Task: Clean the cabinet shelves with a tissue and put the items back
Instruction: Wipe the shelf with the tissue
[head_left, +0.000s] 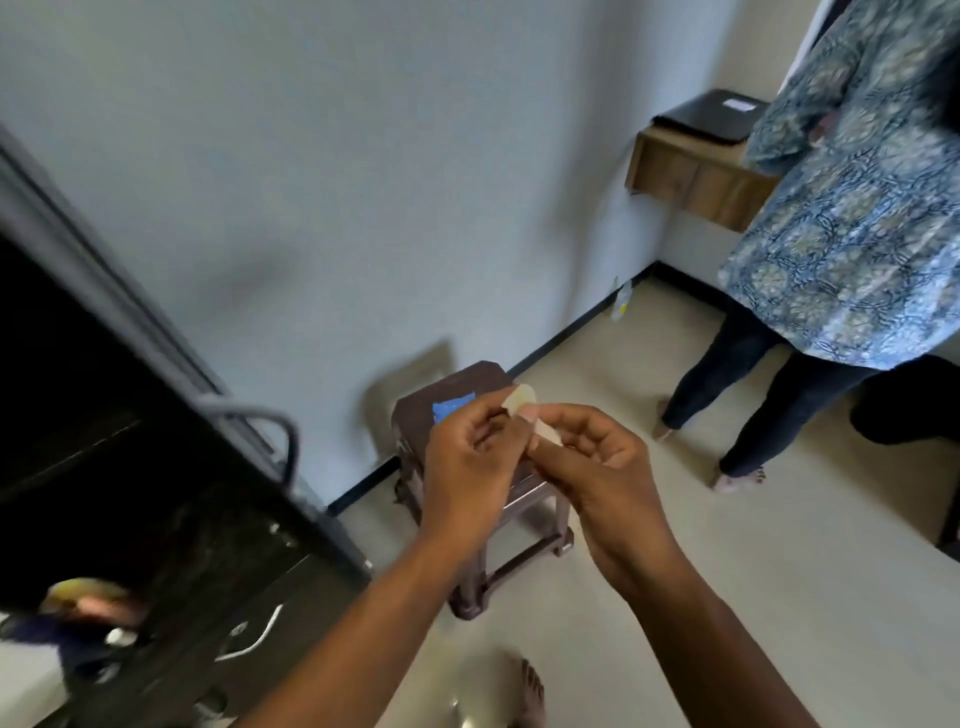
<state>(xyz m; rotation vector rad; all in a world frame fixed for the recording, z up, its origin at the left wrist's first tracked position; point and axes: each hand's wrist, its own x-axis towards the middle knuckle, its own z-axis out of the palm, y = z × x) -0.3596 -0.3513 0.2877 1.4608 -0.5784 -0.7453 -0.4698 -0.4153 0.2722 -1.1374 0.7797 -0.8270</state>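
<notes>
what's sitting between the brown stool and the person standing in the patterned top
In the head view, only bare pale floor lies between the brown stool and the standing person; nothing rests on that stretch.

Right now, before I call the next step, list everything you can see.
tissue: one, pale, folded, pinched between both hands
stool: one, dark brown, by the wall under the hands
blue patch: one, on the stool top; cannot tell what it is
cabinet: one, black, left, metal handles
wall shelf: one, wooden, upper right, black box on top
bystander: one, patterned blue top, dark trousers, right
left hand: pinches tissue
right hand: pinches tissue
</notes>
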